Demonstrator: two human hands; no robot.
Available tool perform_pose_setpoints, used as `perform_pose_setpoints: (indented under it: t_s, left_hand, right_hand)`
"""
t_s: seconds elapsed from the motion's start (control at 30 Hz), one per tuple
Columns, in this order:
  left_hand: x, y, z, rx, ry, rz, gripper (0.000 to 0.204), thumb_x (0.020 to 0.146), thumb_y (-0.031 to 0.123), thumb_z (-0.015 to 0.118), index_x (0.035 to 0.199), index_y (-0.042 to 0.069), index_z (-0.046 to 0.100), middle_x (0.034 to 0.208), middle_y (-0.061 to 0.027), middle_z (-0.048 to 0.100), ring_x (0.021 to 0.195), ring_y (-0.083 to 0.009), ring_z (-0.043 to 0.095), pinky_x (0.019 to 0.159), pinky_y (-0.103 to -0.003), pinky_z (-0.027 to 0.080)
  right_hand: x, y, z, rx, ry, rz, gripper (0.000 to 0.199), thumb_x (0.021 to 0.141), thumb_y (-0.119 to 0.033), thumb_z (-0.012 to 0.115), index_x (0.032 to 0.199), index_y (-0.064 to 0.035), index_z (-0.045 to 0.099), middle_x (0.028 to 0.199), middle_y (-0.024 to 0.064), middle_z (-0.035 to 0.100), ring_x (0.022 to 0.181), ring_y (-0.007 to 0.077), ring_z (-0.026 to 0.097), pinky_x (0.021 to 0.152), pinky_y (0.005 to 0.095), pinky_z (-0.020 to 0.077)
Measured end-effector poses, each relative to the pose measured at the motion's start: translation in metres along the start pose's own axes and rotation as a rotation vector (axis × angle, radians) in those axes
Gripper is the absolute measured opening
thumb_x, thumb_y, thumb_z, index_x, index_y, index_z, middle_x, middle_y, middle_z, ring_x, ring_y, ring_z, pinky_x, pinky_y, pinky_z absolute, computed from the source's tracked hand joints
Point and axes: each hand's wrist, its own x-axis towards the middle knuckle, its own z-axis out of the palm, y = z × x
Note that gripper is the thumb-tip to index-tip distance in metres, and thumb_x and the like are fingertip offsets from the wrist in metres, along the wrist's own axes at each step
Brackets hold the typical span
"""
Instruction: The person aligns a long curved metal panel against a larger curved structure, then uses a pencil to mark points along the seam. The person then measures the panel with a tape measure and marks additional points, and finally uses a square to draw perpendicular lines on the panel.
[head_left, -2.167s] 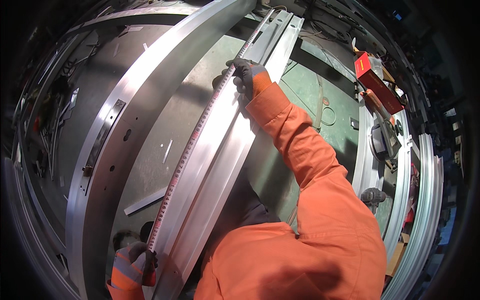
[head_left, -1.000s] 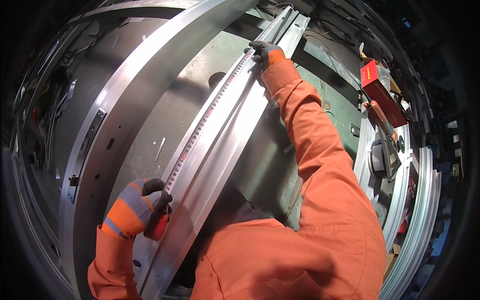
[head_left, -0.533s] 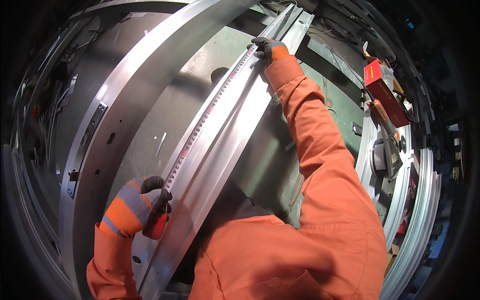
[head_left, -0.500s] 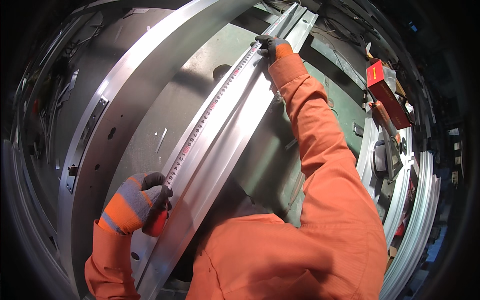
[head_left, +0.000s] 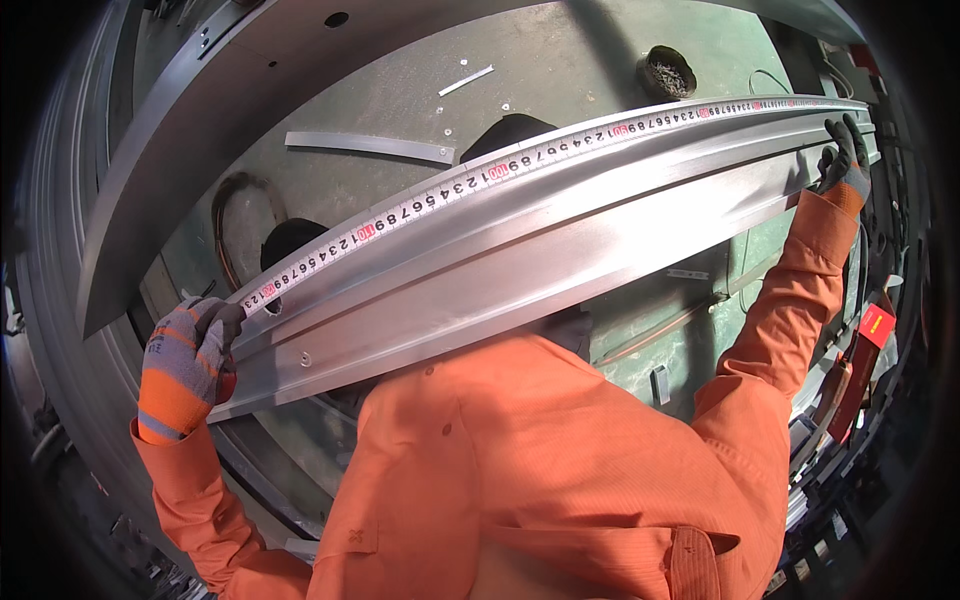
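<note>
A long silver metal profile (head_left: 560,260) with ridges lies across in front of me. Along its far edge runs a tape measure blade (head_left: 430,195), white with black and red markings. At the profile's left end my left hand (head_left: 185,365), in a grey and orange glove, is closed around the tape measure; just a bit of its red case shows beside the fingers. My right hand (head_left: 846,168), gloved too, rests on the right end of the profile. Its fingers are stretched out over the metal, just below the blade.
Behind stands a large curved metal beam (head_left: 190,130) with holes. On the green surface lie a narrow metal strip (head_left: 370,147), a smaller strip (head_left: 466,81) and a round container (head_left: 667,73) of small bits. A red box (head_left: 876,326) sits among clutter at right.
My view has turned, so the profile now runs more sideways. My left hand has drawn out more blade toward the left end. My right hand has left the blade for the right end.
</note>
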Motion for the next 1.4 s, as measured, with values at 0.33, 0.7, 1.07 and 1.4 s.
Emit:
perform_pose_setpoints:
  t_s: [0.33,0.7,1.07,1.4]
  left_hand:
    - [0.014,-0.045,0.017,0.564,0.297,0.032,0.025,0.098,0.023,0.063,0.112,0.005,0.072,0.110,-0.0194,0.066,0.097,-0.0408,0.065,0.084,-0.046,0.052]
    - [0.023,-0.045,0.009,0.481,0.168,-0.104,0.027,0.098,0.021,0.061,0.117,0.004,0.072,0.123,-0.0215,0.067,0.114,-0.0421,0.062,0.099,-0.046,0.049]
    - [0.022,-0.043,0.008,0.537,0.173,-0.048,0.027,0.098,0.022,0.062,0.114,0.003,0.072,0.115,-0.0196,0.067,0.103,-0.0405,0.065,0.091,-0.045,0.051]
    - [0.022,-0.067,0.007,0.538,0.181,-0.011,0.031,0.095,0.019,0.064,0.121,0.003,0.071,0.126,-0.0216,0.065,0.114,-0.0416,0.063,0.098,-0.045,0.050]
  right_hand:
    - [-0.126,-0.043,0.087,-0.055,-0.591,-0.485,0.028,0.093,-0.010,0.076,0.121,-0.0058,0.074,0.109,0.0013,0.076,0.073,0.0040,0.058,0.067,0.0222,0.0465]
    - [-0.189,-0.064,0.096,-0.476,-0.993,-0.832,0.032,0.084,0.001,0.076,0.115,-0.0054,0.074,0.117,0.0127,0.071,0.098,0.0246,0.071,0.082,0.0308,0.0573]
    - [-0.205,-0.066,0.112,-0.419,-1.107,-1.005,0.028,0.080,-0.009,0.078,0.108,-0.0083,0.075,0.104,0.0122,0.068,0.093,0.0325,0.067,0.079,0.0407,0.0551]
    - [-0.204,-0.059,0.115,-0.427,-1.018,-1.063,0.035,0.071,-0.005,0.072,0.104,-0.0154,0.072,0.090,0.0059,0.067,0.081,0.0324,0.063,0.073,0.0425,0.0515]
